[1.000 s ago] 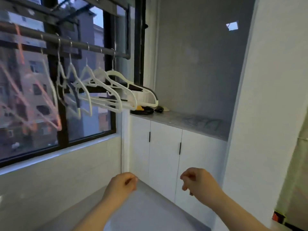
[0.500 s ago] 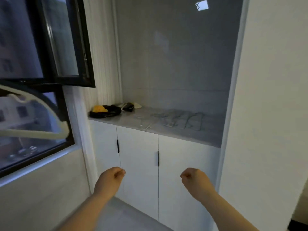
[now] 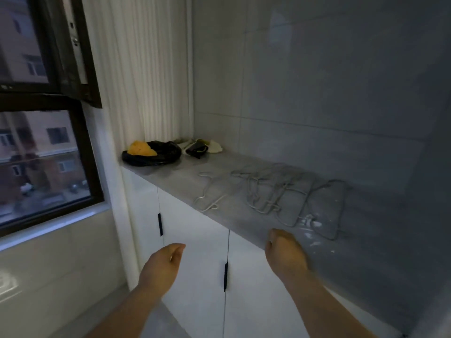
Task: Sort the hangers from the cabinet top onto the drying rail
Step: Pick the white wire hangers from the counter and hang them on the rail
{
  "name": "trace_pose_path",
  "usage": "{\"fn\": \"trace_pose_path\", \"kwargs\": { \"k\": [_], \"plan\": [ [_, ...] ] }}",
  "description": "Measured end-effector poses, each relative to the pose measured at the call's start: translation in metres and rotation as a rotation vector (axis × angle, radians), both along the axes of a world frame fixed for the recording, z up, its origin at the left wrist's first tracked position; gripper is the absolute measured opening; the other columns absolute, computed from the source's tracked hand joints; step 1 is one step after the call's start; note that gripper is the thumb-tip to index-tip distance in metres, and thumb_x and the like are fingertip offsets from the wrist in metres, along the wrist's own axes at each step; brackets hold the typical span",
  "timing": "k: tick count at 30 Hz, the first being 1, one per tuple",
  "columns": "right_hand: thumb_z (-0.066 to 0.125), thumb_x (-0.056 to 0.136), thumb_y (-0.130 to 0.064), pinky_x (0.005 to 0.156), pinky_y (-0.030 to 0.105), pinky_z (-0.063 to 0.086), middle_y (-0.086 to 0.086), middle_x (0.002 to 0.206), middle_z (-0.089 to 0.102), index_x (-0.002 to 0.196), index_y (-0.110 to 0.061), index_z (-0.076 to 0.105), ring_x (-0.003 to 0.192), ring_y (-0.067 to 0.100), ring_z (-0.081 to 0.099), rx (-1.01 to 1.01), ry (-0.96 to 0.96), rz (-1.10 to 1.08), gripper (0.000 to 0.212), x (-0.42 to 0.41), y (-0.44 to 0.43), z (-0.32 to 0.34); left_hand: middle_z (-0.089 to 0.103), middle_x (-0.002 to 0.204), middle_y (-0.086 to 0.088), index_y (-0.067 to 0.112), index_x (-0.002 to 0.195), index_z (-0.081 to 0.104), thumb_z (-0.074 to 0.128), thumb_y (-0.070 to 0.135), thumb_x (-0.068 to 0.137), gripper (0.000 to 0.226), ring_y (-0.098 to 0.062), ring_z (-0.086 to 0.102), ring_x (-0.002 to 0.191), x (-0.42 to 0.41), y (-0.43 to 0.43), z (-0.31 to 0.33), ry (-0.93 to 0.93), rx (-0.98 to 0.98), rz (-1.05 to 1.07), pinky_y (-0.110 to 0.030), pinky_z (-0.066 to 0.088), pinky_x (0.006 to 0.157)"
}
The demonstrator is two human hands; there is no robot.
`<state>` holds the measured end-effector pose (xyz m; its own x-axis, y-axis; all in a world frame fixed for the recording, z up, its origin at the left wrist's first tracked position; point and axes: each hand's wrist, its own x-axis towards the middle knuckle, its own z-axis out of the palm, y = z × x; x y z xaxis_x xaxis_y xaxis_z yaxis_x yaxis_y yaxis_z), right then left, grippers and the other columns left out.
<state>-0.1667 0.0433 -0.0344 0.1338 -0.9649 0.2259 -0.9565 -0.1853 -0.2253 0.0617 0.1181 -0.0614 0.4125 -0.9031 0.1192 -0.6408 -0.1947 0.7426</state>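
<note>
Cabinet top (image 3: 170,173): hangers (image 3: 268,195) beyond right grip (image 3: 284,252)

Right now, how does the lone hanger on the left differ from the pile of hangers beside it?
The lone hanger lies singly; the pile is several hangers overlapping and tangled. The lone hanger sits nearer the black bag; the pile sits nearer the right hand. The lone hanger looks whiter, the pile greyer. Both lie flat on the cabinet top, and neither is held.
</note>
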Motion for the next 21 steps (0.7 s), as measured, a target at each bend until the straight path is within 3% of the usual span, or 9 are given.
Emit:
{"fn": "trace_pose_path", "kwargs": {
  "k": [5, 9, 14, 17, 21],
  "plan": [
    [0.031, 0.097, -0.029, 0.109, 0.021, 0.022, 0.004, 0.146, 0.036, 0.138, -0.012, 0.035, 0.134, 0.012, 0.030, 0.019, 0.057, 0.142, 0.045, -0.001, -0.058, -0.022, 0.058, 0.128, -0.005, 0.012, 0.120, 0.058, 0.046, 0.021, 0.093, 0.031, -0.019, 0.052, 0.119, -0.004, -0.059, -0.009, -0.052, -0.009, 0.006, -0.023, 0.035, 0.100],
    [0.025, 0.095, -0.048, 0.115, 0.031, 0.011, 0.003, 0.155, 0.019, 0.144, -0.017, 0.023, 0.141, 0.014, 0.017, 0.081, 0.082, 0.150, 0.058, 0.001, -0.072, -0.038, 0.057, 0.128, -0.007, 0.012, 0.122, 0.056, 0.049, 0.021, 0.091, 0.033, -0.022, 0.053, 0.118, 0.000, -0.110, -0.004, -0.168, -0.041, 0.008, -0.025, 0.036, 0.100],
    [0.024, 0.090, -0.061, 0.116, 0.037, 0.004, 0.007, 0.157, 0.007, 0.147, -0.017, 0.012, 0.143, 0.019, 0.006, 0.146, 0.121, 0.159, 0.073, 0.002, -0.074, -0.041, 0.041, 0.142, -0.010, 0.011, 0.135, 0.040, 0.048, 0.026, 0.092, 0.047, -0.026, 0.041, 0.128, 0.000, -0.171, 0.008, -0.278, 0.000, 0.030, -0.031, 0.032, 0.104],
    [0.023, 0.089, -0.062, 0.116, 0.038, 0.003, 0.008, 0.157, 0.004, 0.147, -0.016, 0.009, 0.144, 0.020, 0.004, 0.150, 0.132, 0.168, 0.075, 0.002, -0.074, -0.041, 0.037, 0.144, -0.016, 0.009, 0.138, 0.033, 0.054, 0.032, 0.088, 0.059, -0.031, 0.035, 0.132, -0.001, -0.198, 0.010, -0.158, 0.117, 0.027, -0.036, 0.031, 0.109],
    [0.024, 0.089, -0.061, 0.116, 0.039, 0.003, 0.009, 0.157, 0.005, 0.147, -0.015, 0.009, 0.143, 0.020, 0.004, 0.140, 0.132, 0.177, 0.075, 0.001, -0.075, -0.041, 0.051, 0.130, -0.019, 0.007, 0.128, 0.048, 0.060, 0.027, 0.084, 0.050, -0.034, 0.046, 0.121, -0.005, -0.210, 0.008, -0.015, 0.146, 0.031, -0.038, 0.039, 0.102]
  ]
}}
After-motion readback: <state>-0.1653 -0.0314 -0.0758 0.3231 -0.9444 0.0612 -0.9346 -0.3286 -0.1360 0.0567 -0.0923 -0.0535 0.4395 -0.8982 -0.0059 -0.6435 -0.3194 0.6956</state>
